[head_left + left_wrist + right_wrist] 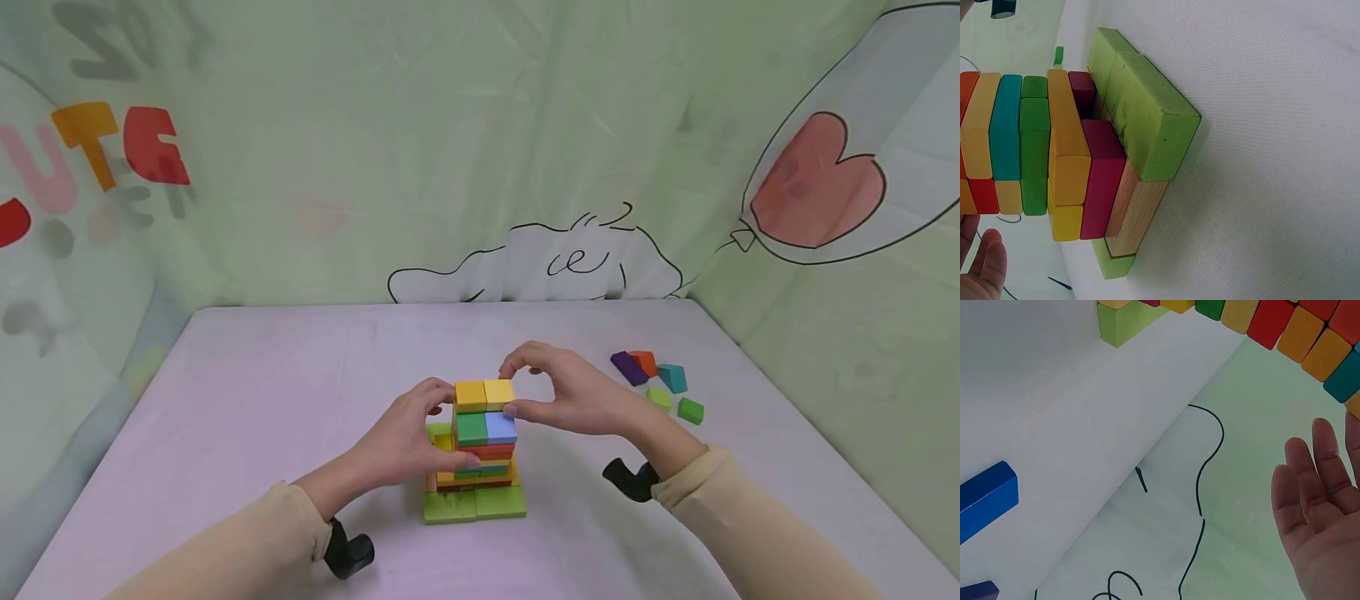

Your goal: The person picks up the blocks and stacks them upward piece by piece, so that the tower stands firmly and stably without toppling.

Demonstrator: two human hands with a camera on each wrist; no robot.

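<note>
A tall tower of colored wooden blocks (pixel 486 452) stands on light green base blocks (pixel 500 502). At its top sit an orange-yellow block (pixel 470 396) and a pale yellow block (pixel 498 393), above a green block (pixel 472 429) and a light blue one (pixel 500 427). My left hand (pixel 397 442) holds the tower's left side, thumb across the front and fingers behind. With thumb and index finger, my right hand (pixel 581 392) grips the pale yellow block's right side; the index fingertip is partly hidden behind it. Red, teal and green layers (pixel 1035 153) show from the left wrist.
Several loose blocks lie right of the tower: purple (pixel 628 367), orange (pixel 643 362), teal (pixel 672 378), lime (pixel 658 398) and green (pixel 691 411). A white cloth covers the table (pixel 285 375). Patterned fabric walls (pixel 360 150) rise behind it and at both sides.
</note>
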